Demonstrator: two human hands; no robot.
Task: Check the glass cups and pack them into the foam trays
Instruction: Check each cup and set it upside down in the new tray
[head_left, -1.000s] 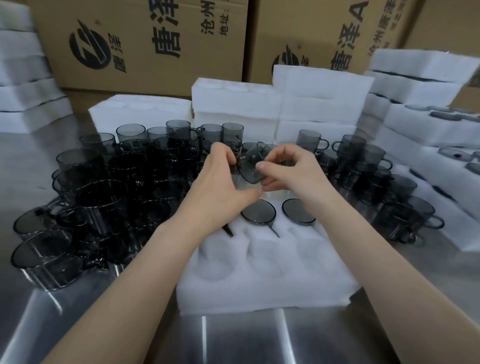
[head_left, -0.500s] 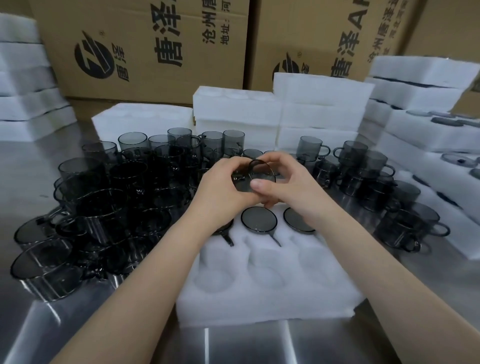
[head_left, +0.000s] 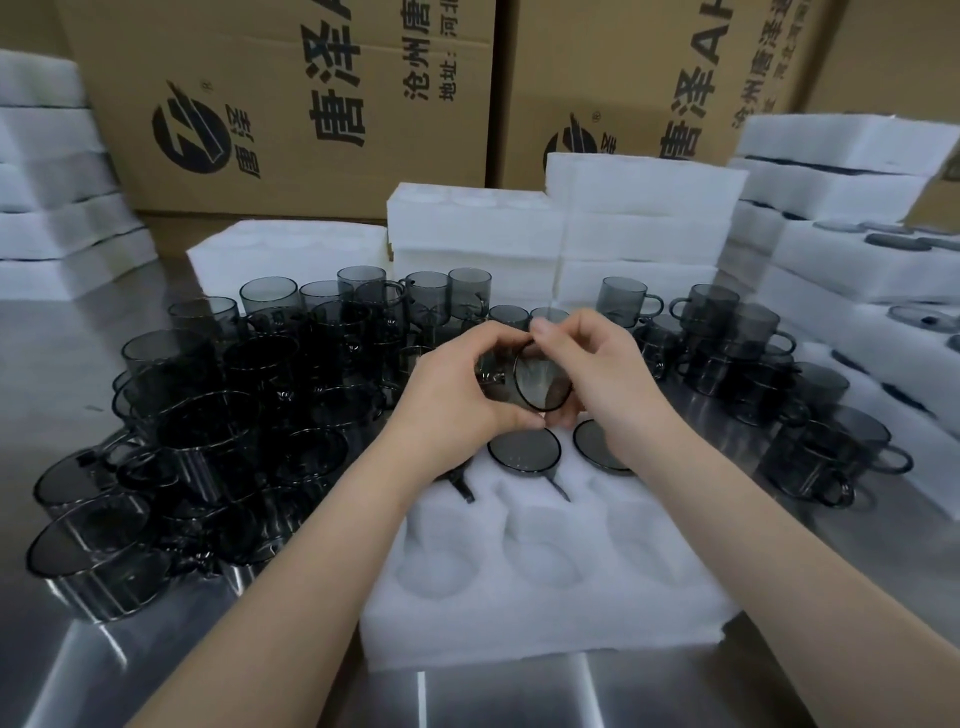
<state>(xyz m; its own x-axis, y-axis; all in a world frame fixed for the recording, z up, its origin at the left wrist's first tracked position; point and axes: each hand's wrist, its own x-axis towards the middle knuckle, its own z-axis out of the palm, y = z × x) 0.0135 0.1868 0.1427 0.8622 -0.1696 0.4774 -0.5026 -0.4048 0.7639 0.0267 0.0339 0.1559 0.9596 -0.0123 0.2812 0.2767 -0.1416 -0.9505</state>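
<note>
Glass cup (head_left: 541, 383) partly behind left hand (head_left: 457, 397)

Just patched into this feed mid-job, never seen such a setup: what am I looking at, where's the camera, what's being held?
No machine here: a person works bare-handed, and the pictures come from one camera worn on their head, looking down. The left hand and right hand together hold one smoky glass cup, tipped on its side, above a white foam tray on a metal table. Two cups sit in the tray's far row; loose cups crowd the table at left.
</note>
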